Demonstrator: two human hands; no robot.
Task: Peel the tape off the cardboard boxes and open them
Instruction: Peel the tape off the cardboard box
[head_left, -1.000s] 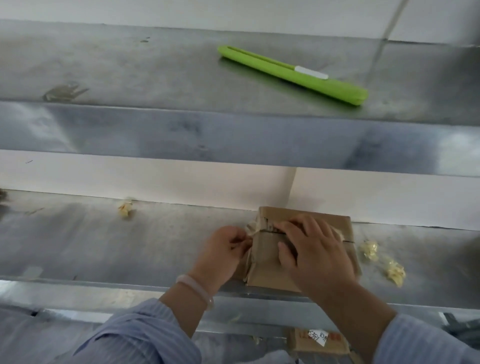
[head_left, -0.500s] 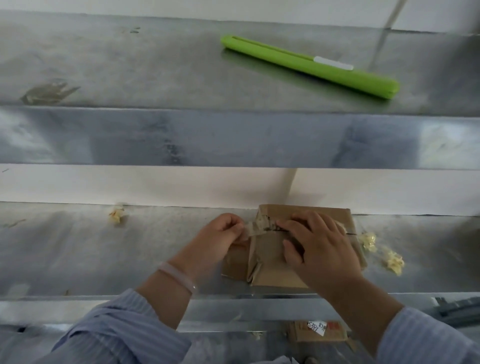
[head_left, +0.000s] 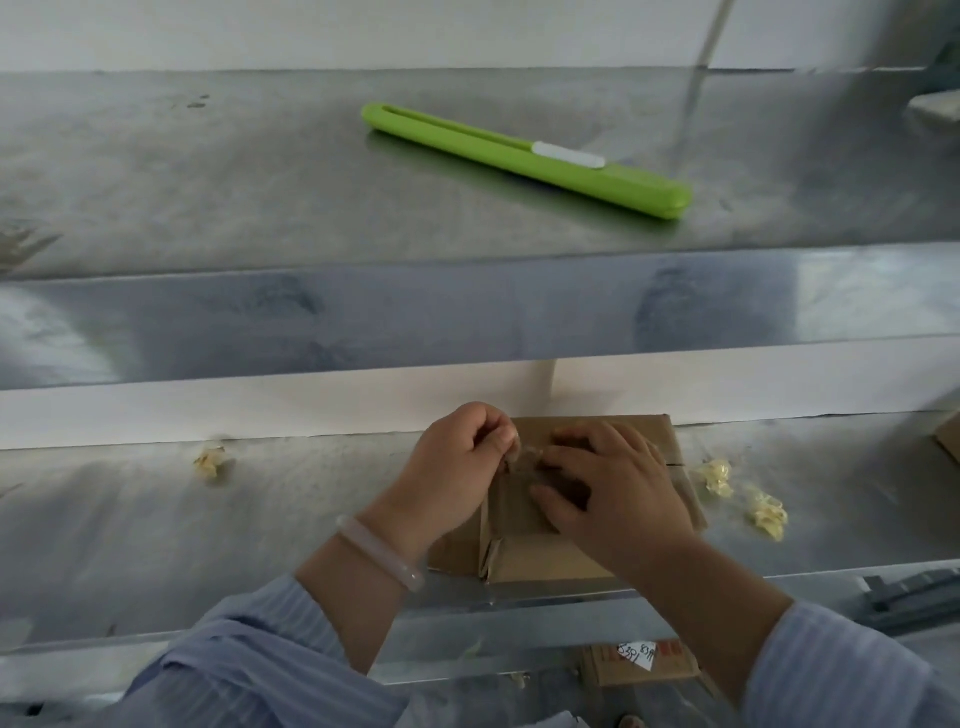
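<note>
A small brown cardboard box (head_left: 540, 556) lies on the lower steel shelf (head_left: 156, 535), near its front edge. My left hand (head_left: 457, 467) is at the box's upper left corner and pinches a strip of clear tape (head_left: 524, 460) between thumb and fingers. My right hand (head_left: 608, 483) lies on top of the box with its fingers spread and bent, pressing it down. The box's left end flap is partly loose. Most of the top face is hidden under my hands.
A green utility knife (head_left: 524, 158) lies on the upper steel shelf (head_left: 208, 171). Crumpled tape scraps sit at the box's right (head_left: 763, 512) and far left (head_left: 210, 460). Another box's corner (head_left: 948, 441) shows at the right edge, and a labelled box (head_left: 641, 662) lies below.
My left hand has lifted and pulled the tape strip up from the box's left corner. The right hand stays pressed on the box. The camera has tilted down.
</note>
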